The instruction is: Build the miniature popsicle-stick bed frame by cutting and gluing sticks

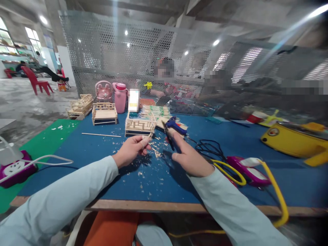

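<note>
My left hand (pixel 134 149) is closed, with a small wooden stick piece (pixel 150 136) pinched between thumb and fingers. In my right hand (pixel 191 157) is a pair of dark pliers (pixel 168 136), jaws pointing up and away from me. Just beyond my left hand stands a miniature wooden bench (pixel 139 127) with a lattice back. A blue glue gun (pixel 176 125) lies behind the pliers, near a pile of thin wooden sticks (pixel 156 111). Wood chips (pixel 156 153) are scattered over the blue tabletop between my hands.
Two more miniature benches (pixel 104 114) (pixel 80 106) stand back left, near a pink bottle (pixel 120 97). One loose stick (pixel 101 135) lies left. At right are a purple power strip (pixel 249 172), a yellow cable (pixel 278 194) and a yellow electric pan (pixel 284 140). Behind rises a perforated metal screen (pixel 102 51).
</note>
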A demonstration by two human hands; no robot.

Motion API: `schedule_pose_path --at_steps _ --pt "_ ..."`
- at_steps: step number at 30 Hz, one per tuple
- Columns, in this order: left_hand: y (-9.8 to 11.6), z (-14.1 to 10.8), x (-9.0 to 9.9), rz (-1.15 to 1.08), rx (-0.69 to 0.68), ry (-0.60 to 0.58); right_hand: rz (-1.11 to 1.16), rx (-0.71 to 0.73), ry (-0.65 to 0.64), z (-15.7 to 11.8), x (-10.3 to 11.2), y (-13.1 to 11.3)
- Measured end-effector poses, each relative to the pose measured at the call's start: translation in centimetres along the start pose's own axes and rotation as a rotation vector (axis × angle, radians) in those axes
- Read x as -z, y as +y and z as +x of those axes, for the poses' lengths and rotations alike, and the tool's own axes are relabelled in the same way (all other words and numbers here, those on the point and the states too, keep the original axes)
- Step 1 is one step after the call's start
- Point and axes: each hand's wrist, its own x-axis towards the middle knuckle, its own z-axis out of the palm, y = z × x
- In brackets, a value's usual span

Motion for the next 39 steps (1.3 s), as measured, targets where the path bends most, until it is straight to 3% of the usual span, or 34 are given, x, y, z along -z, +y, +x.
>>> schedule_pose_path --at_steps 3,6,20,23,27,34,39 --pt "0.2 0.3 0.3 -0.015 0.003 0.044 -0.316 -0.054 -0.112 -0.7 0.1 -0.5" --pt "0.2 0.3 0.2 0.002 0.025 0.051 -0.428 -0.062 -0.172 -1.0 -0.4 -0.9" --pt "0.3 0.2 0.0 0.095 0.041 0.024 -0.474 0.033 -0.110 -0.9 -0.7 -0.7" --pt "0.1 0.0 0.1 0.125 -0.025 -0.019 -0.446 0.039 -0.102 -0.7 -0.5 -0.5" --pt "0.0 -0.5 -0.1 0.315 -0.165 -0.122 -0.431 0.079 -0.122 -0.7 -0.4 0.1" --pt "-0.2 -1.1 -0.4 0.742 -0.006 0.018 -0.449 0.098 -0.159 -1.0 -2.3 1.4" --pt "-0.1 -0.9 -0.5 0.849 -0.052 0.082 -0.524 0.083 -0.092 -1.3 -4.1 2.2"
